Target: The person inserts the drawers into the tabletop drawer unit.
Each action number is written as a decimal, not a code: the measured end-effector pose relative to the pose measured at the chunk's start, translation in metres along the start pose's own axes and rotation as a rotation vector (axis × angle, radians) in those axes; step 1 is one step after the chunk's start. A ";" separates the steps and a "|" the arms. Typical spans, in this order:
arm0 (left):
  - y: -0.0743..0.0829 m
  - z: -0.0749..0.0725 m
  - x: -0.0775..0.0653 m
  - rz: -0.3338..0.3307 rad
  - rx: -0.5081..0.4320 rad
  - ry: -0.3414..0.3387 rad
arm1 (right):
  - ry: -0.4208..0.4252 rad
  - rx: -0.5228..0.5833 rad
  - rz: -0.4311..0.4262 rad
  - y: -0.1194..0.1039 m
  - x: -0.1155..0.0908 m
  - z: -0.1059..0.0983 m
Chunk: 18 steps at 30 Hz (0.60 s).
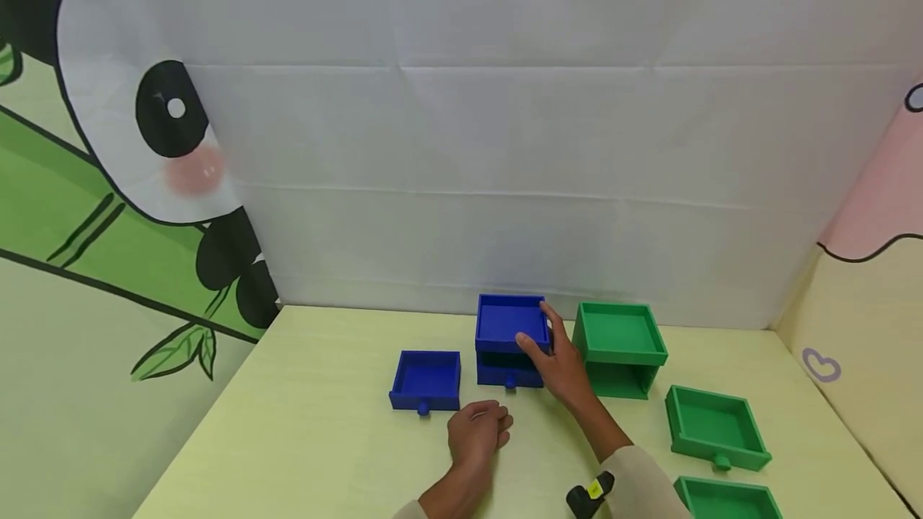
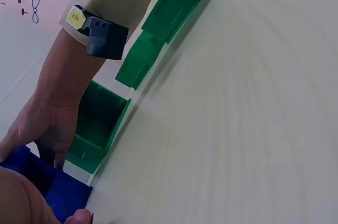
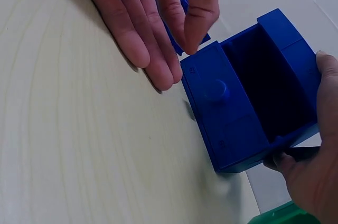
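Note:
A small blue drawer cabinet (image 1: 510,323) stands near the back wall, with one knobbed drawer (image 3: 211,102) in its lower slot and the slot above it hollow. My right hand (image 1: 562,363) grips the cabinet's upper right side, thumb at the front edge and fingers along the side. In front of the cabinet is my left hand (image 1: 478,435), holding nothing. Its thumb and index finger come close together while the other fingers extend loosely, as the right wrist view shows. A loose blue drawer (image 1: 429,375) lies left of the cabinet, its knob facing front.
Right of the blue cabinet stands a green cabinet (image 1: 622,331) with an open front. Two loose green drawers, one (image 1: 717,423) behind the other (image 1: 728,499), lie at the right of the pale table (image 1: 310,423). A white sheet (image 1: 433,142) closes off the back.

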<state>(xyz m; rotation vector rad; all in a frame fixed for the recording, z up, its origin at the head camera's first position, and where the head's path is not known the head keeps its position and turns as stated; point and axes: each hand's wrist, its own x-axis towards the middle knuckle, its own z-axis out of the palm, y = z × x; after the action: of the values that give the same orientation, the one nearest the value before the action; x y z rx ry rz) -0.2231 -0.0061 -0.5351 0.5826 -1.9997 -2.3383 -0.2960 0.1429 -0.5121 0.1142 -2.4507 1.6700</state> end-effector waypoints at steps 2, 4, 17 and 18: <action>-0.001 -0.003 -0.001 -0.001 -0.007 -0.008 | 0.000 0.000 0.004 0.000 0.001 0.001; -0.002 -0.007 -0.002 -0.013 -0.016 -0.016 | -0.001 -0.004 0.012 0.000 0.001 0.001; 0.000 -0.029 -0.010 -0.106 -0.008 0.036 | 0.009 -0.011 -0.006 -0.003 0.004 0.001; -0.001 -0.031 -0.011 -0.112 -0.012 0.061 | 0.005 -0.008 -0.003 -0.003 0.002 0.002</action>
<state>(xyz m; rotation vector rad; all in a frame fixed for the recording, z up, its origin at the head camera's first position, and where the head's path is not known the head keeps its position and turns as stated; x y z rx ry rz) -0.2038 -0.0329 -0.5369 0.7742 -1.9758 -2.3599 -0.2982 0.1403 -0.5100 0.1128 -2.4520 1.6563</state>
